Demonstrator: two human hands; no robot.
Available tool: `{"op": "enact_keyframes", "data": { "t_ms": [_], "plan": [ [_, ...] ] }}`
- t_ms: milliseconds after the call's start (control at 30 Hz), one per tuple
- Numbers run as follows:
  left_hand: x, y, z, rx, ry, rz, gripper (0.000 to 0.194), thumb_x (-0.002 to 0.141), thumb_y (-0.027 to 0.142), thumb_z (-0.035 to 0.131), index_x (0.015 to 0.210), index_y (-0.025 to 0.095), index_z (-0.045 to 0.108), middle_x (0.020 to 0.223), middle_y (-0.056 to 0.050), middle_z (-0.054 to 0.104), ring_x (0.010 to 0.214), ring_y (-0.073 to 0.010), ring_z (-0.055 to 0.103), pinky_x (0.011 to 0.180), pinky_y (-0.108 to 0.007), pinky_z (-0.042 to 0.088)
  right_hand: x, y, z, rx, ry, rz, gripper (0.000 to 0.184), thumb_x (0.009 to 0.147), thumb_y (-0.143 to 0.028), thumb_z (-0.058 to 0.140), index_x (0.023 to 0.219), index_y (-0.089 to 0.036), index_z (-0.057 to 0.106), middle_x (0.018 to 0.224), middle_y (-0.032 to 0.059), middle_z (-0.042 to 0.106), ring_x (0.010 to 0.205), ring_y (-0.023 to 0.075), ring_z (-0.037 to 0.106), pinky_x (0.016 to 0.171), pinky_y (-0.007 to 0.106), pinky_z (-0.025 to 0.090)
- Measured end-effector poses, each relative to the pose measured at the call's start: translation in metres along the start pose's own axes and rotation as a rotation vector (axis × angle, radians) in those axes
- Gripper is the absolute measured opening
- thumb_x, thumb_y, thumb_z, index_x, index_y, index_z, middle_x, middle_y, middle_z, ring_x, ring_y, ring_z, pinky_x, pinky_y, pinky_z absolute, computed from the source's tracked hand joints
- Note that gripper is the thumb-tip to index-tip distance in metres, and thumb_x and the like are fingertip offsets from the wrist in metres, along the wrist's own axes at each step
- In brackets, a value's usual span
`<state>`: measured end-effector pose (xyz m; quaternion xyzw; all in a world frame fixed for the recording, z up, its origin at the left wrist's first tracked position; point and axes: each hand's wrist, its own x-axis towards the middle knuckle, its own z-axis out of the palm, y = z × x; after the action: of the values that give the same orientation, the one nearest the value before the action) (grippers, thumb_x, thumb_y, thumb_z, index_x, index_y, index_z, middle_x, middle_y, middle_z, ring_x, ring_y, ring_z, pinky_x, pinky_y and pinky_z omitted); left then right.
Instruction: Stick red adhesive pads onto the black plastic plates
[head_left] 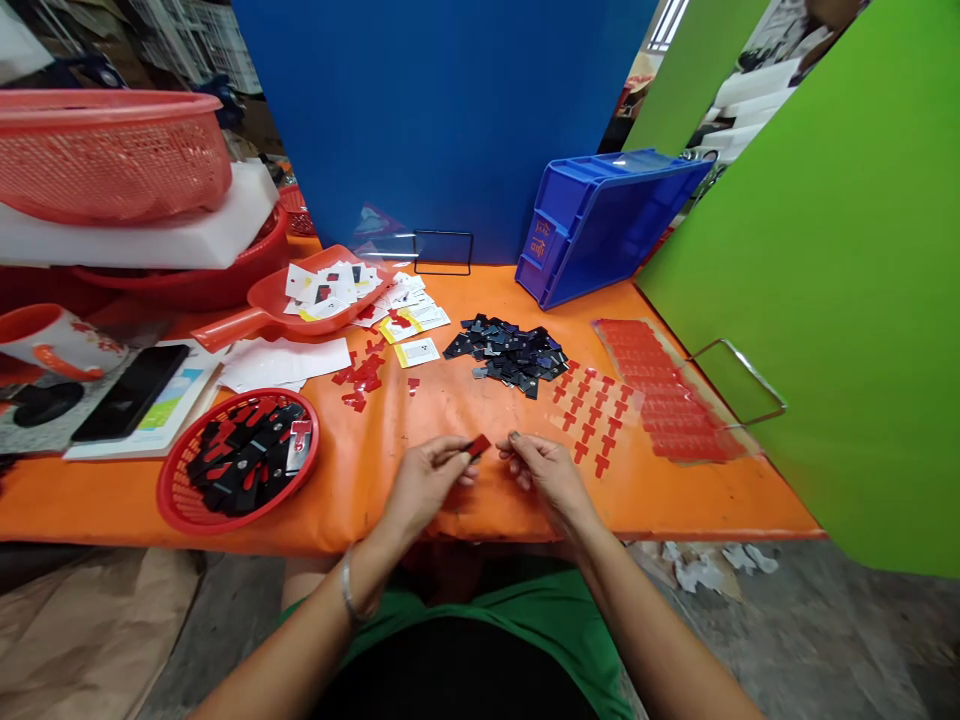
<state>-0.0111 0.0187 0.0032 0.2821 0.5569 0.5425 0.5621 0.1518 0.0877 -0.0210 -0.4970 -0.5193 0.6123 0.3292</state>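
Observation:
My left hand (433,478) pinches a small flat black piece with a red face (478,446) above the front of the orange table. Just to its right, my right hand (541,468) has thumb and forefinger pressed together; whatever lies between them is too small to make out. Beyond both hands lies a heap of flat black pieces (517,352). A clear sheet with rows of red T-shaped stickers (592,412) is beside my right hand. Loose red bits (363,376) are scattered farther left. Black and red pieces (247,455) fill a red basket (166,488).
A red scoop (259,295) holds white cards. A blue crate (551,245) leans at the back, and a red sticker sheet (667,395) lies at the right. At left are a phone (131,393), a mug (64,340) and stacked baskets (112,165). Blue and green panels border the table.

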Motion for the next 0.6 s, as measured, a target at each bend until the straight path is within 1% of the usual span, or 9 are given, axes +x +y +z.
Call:
{"op": "enact_keyframes", "data": {
  "t_ms": [100, 167, 233, 267, 300, 367, 433, 533, 600],
  "plan": [
    [-0.009, 0.033, -0.053, 0.252, 0.218, 0.216, 0.038, 0.074, 0.038, 0.064, 0.102, 0.012, 0.065, 0.077, -0.007, 0.071, 0.070, -0.0189, 0.067, 0.071, -0.031, 0.053, 0.028, -0.001, -0.010, -0.283, 0.134, -0.232, 0.031, 0.074, -0.047, 0.059, 0.073, -0.017, 0.067, 0.066, 0.0022, 0.062, 0.050, 0.0117, 0.047, 0.047, 0.024, 0.038],
    [-0.019, 0.055, -0.090, 0.514, 0.479, 0.337, 0.037, 0.078, 0.040, 0.059, 0.106, 0.017, 0.065, 0.081, -0.004, 0.071, 0.076, -0.0204, 0.067, 0.078, -0.035, 0.052, 0.050, 0.000, -0.018, -0.501, 0.257, -0.391, 0.024, 0.075, -0.040, 0.056, 0.071, -0.018, 0.067, 0.070, 0.0036, 0.062, 0.062, 0.0162, 0.052, 0.060, 0.030, 0.043],
    [-0.029, 0.071, -0.122, 0.811, 0.777, 0.385, 0.032, 0.080, 0.042, 0.056, 0.105, 0.024, 0.066, 0.084, 0.001, 0.071, 0.081, -0.0230, 0.066, 0.081, -0.040, 0.050, 0.071, 0.001, -0.026, -0.684, 0.368, -0.490, 0.020, 0.076, -0.034, 0.055, 0.072, -0.019, 0.068, 0.074, 0.0057, 0.060, 0.074, 0.0205, 0.053, 0.070, 0.035, 0.044],
    [-0.034, 0.076, -0.134, 0.932, 0.880, 0.395, 0.030, 0.081, 0.042, 0.055, 0.105, 0.028, 0.066, 0.089, 0.003, 0.071, 0.084, -0.0246, 0.065, 0.082, -0.042, 0.050, 0.080, 0.001, -0.029, -0.754, 0.409, -0.522, 0.019, 0.076, -0.032, 0.055, 0.075, -0.019, 0.068, 0.076, 0.0066, 0.058, 0.079, 0.0224, 0.052, 0.072, 0.037, 0.043],
    [-0.038, 0.080, -0.143, 1.024, 0.947, 0.403, 0.028, 0.082, 0.042, 0.054, 0.104, 0.030, 0.066, 0.096, 0.004, 0.070, 0.088, -0.0262, 0.064, 0.083, -0.045, 0.049, 0.087, 0.002, -0.031, -0.813, 0.436, -0.545, 0.017, 0.075, -0.031, 0.056, 0.077, -0.019, 0.069, 0.078, 0.0074, 0.057, 0.082, 0.0239, 0.051, 0.074, 0.038, 0.043],
    [-0.042, 0.081, -0.152, 1.115, 0.975, 0.448, 0.024, 0.083, 0.039, 0.053, 0.103, 0.031, 0.065, 0.109, 0.007, 0.066, 0.097, -0.0283, 0.061, 0.087, -0.047, 0.047, 0.098, 0.003, -0.032, -0.911, 0.458, -0.575, 0.016, 0.073, -0.030, 0.059, 0.079, -0.019, 0.069, 0.080, 0.0081, 0.055, 0.086, 0.0254, 0.049, 0.074, 0.038, 0.043],
    [-0.042, 0.076, -0.150, 1.110, 0.926, 0.551, 0.023, 0.083, 0.035, 0.054, 0.101, 0.028, 0.066, 0.113, 0.005, 0.065, 0.103, -0.0274, 0.060, 0.091, -0.045, 0.045, 0.101, 0.002, -0.031, -1.001, 0.454, -0.583, 0.013, 0.073, -0.028, 0.059, 0.077, -0.019, 0.069, 0.080, 0.0080, 0.054, 0.085, 0.0254, 0.048, 0.071, 0.037, 0.042],
    [-0.036, 0.066, -0.130, 1.023, 0.799, 0.704, 0.023, 0.083, 0.030, 0.054, 0.099, 0.022, 0.067, 0.108, -0.002, 0.067, 0.102, -0.0229, 0.060, 0.096, -0.038, 0.043, 0.092, -0.002, -0.026, -1.111, 0.422, -0.578, 0.014, 0.076, -0.025, 0.056, 0.072, -0.019, 0.068, 0.076, 0.0081, 0.054, 0.081, 0.0244, 0.049, 0.067, 0.034, 0.041],
    [-0.031, 0.058, -0.110, 0.946, 0.681, 0.727, 0.023, 0.084, 0.029, 0.052, 0.099, 0.021, 0.067, 0.106, -0.005, 0.067, 0.100, -0.0208, 0.061, 0.095, -0.035, 0.043, 0.080, -0.005, -0.022, -1.140, 0.393, -0.576, 0.020, 0.080, -0.025, 0.050, 0.070, -0.019, 0.067, 0.075, 0.0080, 0.054, 0.075, 0.0223, 0.050, 0.063, 0.032, 0.040]
  ]
}}
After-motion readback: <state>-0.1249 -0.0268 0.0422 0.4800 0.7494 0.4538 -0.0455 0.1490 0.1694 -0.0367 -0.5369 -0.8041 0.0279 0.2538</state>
